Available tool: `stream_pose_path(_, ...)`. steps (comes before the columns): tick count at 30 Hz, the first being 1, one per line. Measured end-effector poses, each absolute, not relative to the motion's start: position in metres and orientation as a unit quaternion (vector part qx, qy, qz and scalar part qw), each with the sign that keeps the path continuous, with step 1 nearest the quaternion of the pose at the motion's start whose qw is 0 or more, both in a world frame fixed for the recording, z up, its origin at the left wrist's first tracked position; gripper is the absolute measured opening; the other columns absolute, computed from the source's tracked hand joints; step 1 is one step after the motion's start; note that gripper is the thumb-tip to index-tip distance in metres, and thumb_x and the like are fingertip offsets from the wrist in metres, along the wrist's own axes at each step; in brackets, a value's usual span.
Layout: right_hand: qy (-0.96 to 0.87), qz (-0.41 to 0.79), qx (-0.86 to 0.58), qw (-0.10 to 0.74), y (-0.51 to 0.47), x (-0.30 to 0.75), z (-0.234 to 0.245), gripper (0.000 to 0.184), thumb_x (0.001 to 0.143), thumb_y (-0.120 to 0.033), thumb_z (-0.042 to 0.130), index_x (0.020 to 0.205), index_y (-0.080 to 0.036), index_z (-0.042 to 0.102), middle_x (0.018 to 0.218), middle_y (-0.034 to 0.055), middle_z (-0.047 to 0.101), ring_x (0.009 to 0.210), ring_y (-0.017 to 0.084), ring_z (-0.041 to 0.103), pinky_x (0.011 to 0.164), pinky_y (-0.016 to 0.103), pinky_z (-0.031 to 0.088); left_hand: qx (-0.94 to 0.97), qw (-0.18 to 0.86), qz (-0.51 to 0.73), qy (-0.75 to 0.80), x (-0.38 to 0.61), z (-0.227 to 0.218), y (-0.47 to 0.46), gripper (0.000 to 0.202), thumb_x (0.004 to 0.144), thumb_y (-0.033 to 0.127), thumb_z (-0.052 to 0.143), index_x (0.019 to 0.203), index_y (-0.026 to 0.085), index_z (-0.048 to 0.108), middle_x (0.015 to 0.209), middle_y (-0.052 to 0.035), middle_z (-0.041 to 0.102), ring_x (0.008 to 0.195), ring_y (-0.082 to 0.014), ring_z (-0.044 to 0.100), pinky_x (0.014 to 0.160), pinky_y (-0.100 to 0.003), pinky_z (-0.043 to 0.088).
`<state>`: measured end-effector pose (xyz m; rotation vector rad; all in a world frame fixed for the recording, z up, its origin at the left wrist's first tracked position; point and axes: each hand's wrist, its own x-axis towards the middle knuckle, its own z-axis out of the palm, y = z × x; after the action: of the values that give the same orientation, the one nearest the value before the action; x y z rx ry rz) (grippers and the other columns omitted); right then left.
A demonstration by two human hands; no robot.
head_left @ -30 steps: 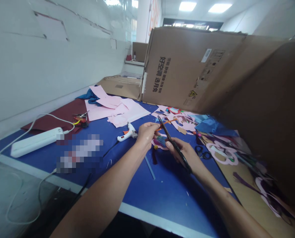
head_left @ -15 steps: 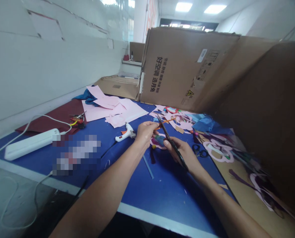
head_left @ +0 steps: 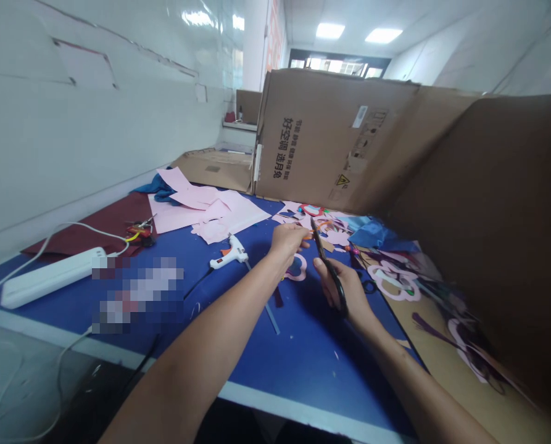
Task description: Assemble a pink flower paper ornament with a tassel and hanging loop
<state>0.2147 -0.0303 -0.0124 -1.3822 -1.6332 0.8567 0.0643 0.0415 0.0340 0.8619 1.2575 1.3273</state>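
Here we go: your right hand (head_left: 339, 288) is closed around the black handles of the scissors (head_left: 329, 269), blades pointing up and away from you, and your left hand (head_left: 287, 240) is pinched shut on a thin orange strip (head_left: 313, 234), right up by the scissor tips! That strip sits just at the blades, though from here you can't tell whether they're biting it. Just left of the scissors, under your left hand, a pink cutout (head_left: 297, 269) lies flat on the blue desk (head_left: 312, 370). Farther left of the scissors, a white glue gun (head_left: 229, 254) lies on its side, with loose pink paper (head_left: 210, 213) spread just beyond it. Well left again, there's a white power strip (head_left: 48, 279) beside some dark red felt (head_left: 85, 237). Over on the right of the scissors, a pink flower outline (head_left: 392, 280) rests on a cardboard sheet (head_left: 442, 370). Straight ahead of the scissors, paper scraps and blue paper (head_left: 370, 234) crowd up near a big cardboard box (head_left: 331, 142).
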Motion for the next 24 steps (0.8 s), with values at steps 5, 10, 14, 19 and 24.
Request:
stream_pose_path(5, -0.612, 0.367, -0.59, 0.378, -0.019, 0.238, -0.009, 0.056, 0.091, -0.076, 0.069, 0.096, -0.021, 0.072, 0.055, -0.0026, 0.058, 0.04, 0.018, 0.052, 0.039, 0.03, 0.041, 0.38, 0.533, 0.543, 0.526, 0.071, 0.036, 0.048, 0.016, 0.079, 0.008, 0.077, 0.067, 0.015, 0.07, 0.078, -0.0078, 0.081, 0.049, -0.0092, 0.061, 0.045, -0.02, 0.034)
stream_pose_path(10, -0.678, 0.197, -0.646, 0.29, 0.004, 0.27, -0.014, 0.044, 0.091, -0.058, 0.074, 0.114, -0.021, 0.082, 0.081, 0.0085, 0.079, 0.073, 0.028, 0.075, 0.06, 0.032, 0.05, 0.398, 0.52, 0.539, 0.53, 0.047, 0.026, 0.037, 0.012, 0.082, 0.011, 0.076, 0.071, 0.016, 0.072, 0.084, -0.0079, 0.083, 0.048, -0.0075, 0.059, 0.044, -0.019, 0.036)
stream_pose_path(14, -0.703, 0.104, -0.684, 0.167, 0.014, 0.268, -0.016, 0.039, 0.096, -0.04, 0.065, 0.127, -0.021, 0.08, 0.107, 0.0152, 0.084, 0.101, 0.033, 0.079, 0.075, 0.034, 0.051, 0.441, 0.483, 0.541, 0.53, 0.026, 0.019, 0.028, 0.009, 0.082, 0.013, 0.075, 0.073, 0.017, 0.075, 0.082, -0.0087, 0.083, 0.048, -0.0089, 0.059, 0.045, -0.02, 0.039)
stream_pose_path(19, -0.709, 0.073, -0.697, 0.084, 0.021, 0.26, -0.019, 0.043, 0.099, -0.039, 0.058, 0.133, -0.017, 0.074, 0.116, 0.022, 0.083, 0.108, 0.037, 0.079, 0.081, 0.039, 0.053, 0.445, 0.456, 0.555, 0.534, 0.01, 0.016, 0.024, 0.009, 0.083, 0.017, 0.076, 0.075, 0.016, 0.075, 0.069, -0.0055, 0.076, 0.047, -0.0094, 0.057, 0.046, -0.02, 0.038)
stream_pose_path(24, -0.699, 0.029, -0.714, 0.034, 0.022, 0.269, -0.014, 0.042, 0.099, -0.035, 0.058, 0.133, -0.016, 0.074, 0.118, 0.024, 0.081, 0.112, 0.039, 0.079, 0.085, 0.041, 0.055, 0.44, 0.462, 0.558, 0.531, 0.004, 0.003, 0.022, 0.007, 0.084, 0.017, 0.076, 0.077, 0.016, 0.077, 0.063, -0.0031, 0.073, 0.048, -0.009, 0.056, 0.048, -0.019, 0.038)
